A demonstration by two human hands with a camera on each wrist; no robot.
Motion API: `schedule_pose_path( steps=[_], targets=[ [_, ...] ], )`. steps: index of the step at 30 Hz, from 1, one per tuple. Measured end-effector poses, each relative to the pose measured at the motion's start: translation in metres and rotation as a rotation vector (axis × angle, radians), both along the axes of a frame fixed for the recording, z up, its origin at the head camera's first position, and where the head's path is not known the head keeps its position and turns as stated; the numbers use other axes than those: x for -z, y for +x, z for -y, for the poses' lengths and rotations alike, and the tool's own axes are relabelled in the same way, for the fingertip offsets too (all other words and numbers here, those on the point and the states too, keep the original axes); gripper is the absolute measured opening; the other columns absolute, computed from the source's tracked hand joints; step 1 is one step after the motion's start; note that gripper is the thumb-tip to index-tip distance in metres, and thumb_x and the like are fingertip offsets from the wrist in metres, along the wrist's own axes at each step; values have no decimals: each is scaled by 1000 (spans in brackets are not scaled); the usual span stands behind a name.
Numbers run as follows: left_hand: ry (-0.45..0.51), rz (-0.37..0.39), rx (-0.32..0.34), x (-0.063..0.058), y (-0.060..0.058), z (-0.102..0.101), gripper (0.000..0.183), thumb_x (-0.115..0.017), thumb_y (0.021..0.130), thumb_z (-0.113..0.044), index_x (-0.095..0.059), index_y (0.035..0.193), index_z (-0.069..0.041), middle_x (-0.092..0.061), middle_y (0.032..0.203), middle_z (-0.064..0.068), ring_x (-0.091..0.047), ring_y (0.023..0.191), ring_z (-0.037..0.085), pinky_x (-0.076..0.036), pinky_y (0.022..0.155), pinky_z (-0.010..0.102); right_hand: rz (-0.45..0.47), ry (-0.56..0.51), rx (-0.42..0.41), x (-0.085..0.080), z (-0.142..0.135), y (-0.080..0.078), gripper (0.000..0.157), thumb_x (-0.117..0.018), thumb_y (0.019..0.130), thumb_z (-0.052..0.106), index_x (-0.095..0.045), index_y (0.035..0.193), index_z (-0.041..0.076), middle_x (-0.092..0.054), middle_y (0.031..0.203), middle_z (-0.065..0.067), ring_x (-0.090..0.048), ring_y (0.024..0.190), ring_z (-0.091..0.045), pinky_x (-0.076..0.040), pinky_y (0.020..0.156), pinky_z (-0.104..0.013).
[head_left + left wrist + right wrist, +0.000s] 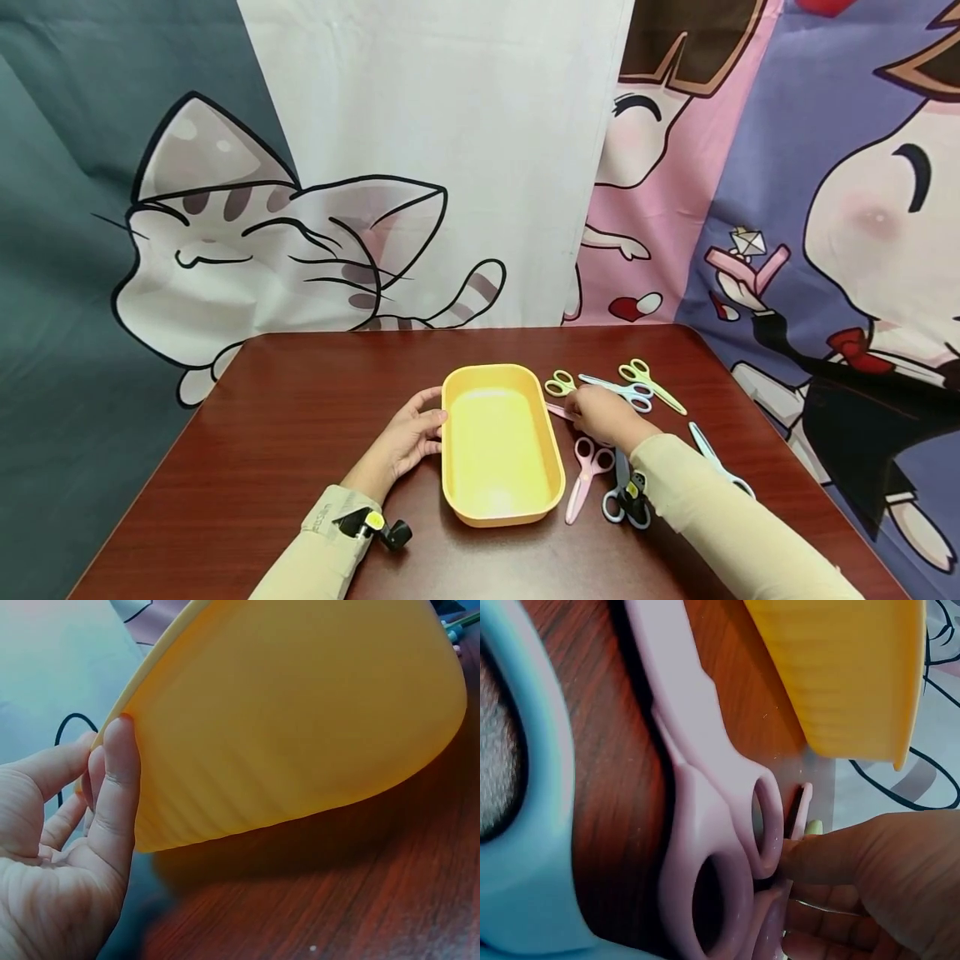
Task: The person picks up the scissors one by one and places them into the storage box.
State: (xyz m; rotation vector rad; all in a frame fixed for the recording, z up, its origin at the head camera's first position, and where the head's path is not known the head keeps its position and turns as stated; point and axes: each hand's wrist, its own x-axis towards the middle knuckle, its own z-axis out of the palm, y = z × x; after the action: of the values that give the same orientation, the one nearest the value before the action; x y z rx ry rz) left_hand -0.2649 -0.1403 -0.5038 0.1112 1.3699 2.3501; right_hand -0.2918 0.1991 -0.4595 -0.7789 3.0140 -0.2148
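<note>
My left hand (414, 435) pinches the left rim of a yellow plastic tray (447, 450), thumb and fingers on either side of its edge. In the left wrist view the tray's outer wall (300, 712) fills most of the picture, slanting over the table. Right of the tray, my right hand (600, 412) grips a pair of pink scissors (558, 412), whose blade points toward the tray; the fingers hide much of it. Another pair of pink scissors (583, 483) lies just in front, its handle loops (769, 825) close by the thumb in the right wrist view.
Beyond the right hand are blue scissors (611, 386) and two green pairs, one near the tray (560, 383), the other farther right (660, 387). Dark blue scissors (621, 483) lie beneath the right wrist. Light blue scissors (712, 454) are beyond the forearm. A printed curtain hangs behind the brown table (315, 392).
</note>
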Motion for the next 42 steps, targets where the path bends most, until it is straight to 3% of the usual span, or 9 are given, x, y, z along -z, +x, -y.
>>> schedule_pose_path(
  steps=[12, 21, 26, 35, 42],
  targets=[
    [33, -11, 12, -6, 6, 0, 55, -54, 90, -1, -29, 138, -13, -60, 89, 7, -60, 65, 17, -54, 55, 31, -26, -63, -33, -1, -4, -7, 11, -71, 74, 9, -67, 81, 15, -55, 68, 8, -50, 63, -9, -46, 59, -29],
    [35, -11, 7, -4, 6, 0, 55, -54, 90, -1, -28, 138, -12, -60, 88, 6, -61, 66, 18, -54, 56, 32, -126, -56, 36, -31, 6, -17, 12, -67, 74, 5, -67, 82, 14, -58, 75, 2, -55, 71, -17, -50, 66, -36],
    [41, -22, 16, -4, 6, 0, 55, -53, 91, -1, -28, 138, -12, -60, 89, 6, -60, 66, 17, -54, 56, 31, -119, -99, 38, -47, 18, -22, 12, -68, 74, 5, -67, 82, 14, -57, 75, 2, -53, 70, -16, -49, 66, -33],
    [27, -33, 30, -4, 5, 1, 55, -52, 91, -2, -26, 139, -13, -60, 88, 6, -61, 65, 16, -54, 57, 31, -108, -113, -26, -58, 64, -24, 14, -72, 75, 12, -67, 86, 19, -57, 79, 6, -52, 73, -12, -50, 67, -27],
    [38, -36, 23, -3, 4, -1, 54, -52, 91, -1, -28, 138, -13, -60, 89, 6, -60, 66, 16, -53, 55, 30, -134, -106, -179, -63, 98, -19, 12, -68, 77, 11, -67, 85, 20, -58, 82, 8, -52, 73, -7, -46, 65, -24]
  ],
)
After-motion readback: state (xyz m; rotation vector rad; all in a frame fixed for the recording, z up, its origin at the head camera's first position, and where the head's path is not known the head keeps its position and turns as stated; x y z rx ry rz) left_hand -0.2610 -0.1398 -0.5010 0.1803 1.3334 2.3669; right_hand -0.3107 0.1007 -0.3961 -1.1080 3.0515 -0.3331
